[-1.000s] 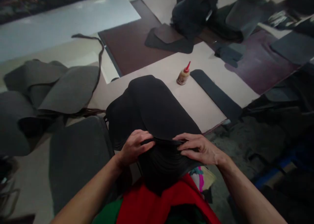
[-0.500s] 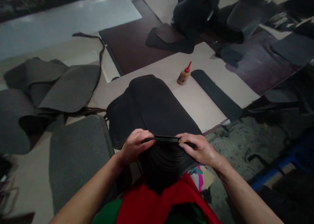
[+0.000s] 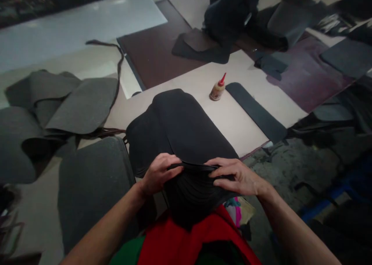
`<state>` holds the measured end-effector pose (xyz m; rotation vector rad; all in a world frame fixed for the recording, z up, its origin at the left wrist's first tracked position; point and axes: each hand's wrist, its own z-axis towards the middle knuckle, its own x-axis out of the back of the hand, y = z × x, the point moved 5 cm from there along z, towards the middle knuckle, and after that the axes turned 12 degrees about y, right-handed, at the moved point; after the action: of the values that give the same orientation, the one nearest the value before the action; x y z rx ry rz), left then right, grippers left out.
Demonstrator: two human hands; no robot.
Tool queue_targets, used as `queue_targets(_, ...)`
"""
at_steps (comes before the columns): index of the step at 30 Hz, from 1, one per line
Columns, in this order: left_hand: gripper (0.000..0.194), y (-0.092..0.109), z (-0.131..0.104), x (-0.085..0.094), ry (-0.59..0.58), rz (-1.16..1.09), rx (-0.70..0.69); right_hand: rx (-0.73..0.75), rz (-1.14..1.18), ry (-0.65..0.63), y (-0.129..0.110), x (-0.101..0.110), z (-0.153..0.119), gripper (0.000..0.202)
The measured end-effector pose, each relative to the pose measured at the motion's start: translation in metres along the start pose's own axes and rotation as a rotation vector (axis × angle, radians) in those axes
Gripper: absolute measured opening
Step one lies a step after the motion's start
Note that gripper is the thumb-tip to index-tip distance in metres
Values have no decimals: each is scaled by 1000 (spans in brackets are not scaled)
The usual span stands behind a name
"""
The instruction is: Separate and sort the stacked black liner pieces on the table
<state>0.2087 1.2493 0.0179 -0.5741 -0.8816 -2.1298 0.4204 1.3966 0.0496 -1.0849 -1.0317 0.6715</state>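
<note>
A thick stack of black sheets [image 3: 188,121] lies at the table's front edge, its near end fanned into many thin layers above my lap. My left hand [image 3: 162,170] pinches the near edge of the upper sheets between thumb and fingers. On the same edge, farther right, my right hand [image 3: 232,175] grips the sheets, its fingers a little spread along the layers. The sheets' exact material cannot be made out. A second pile of black sheets [image 3: 145,137] sits against the stack's left side.
Beyond the stack stands a small glue bottle [image 3: 217,90] with a red nozzle. Right of it lies a long black strip [image 3: 255,112]. Dark grey pieces [image 3: 84,106] and a grey stack [image 3: 95,179] are at the left. Black bundles [image 3: 231,11] lie at the back.
My right hand has shifted its hold slightly, its fingers now more spread along the sheets' edge. My left hand keeps its place.
</note>
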Motion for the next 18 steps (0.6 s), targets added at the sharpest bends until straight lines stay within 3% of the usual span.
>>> queue_targets(14, 28, -1, -3, -1, -15, -11, -2, -56, 62, -36, 7, 0, 2, 21)
queue_targets(18, 29, 0, -1, 0, -13, -15, -9, 12, -91, 54, 6, -1, 3, 20)
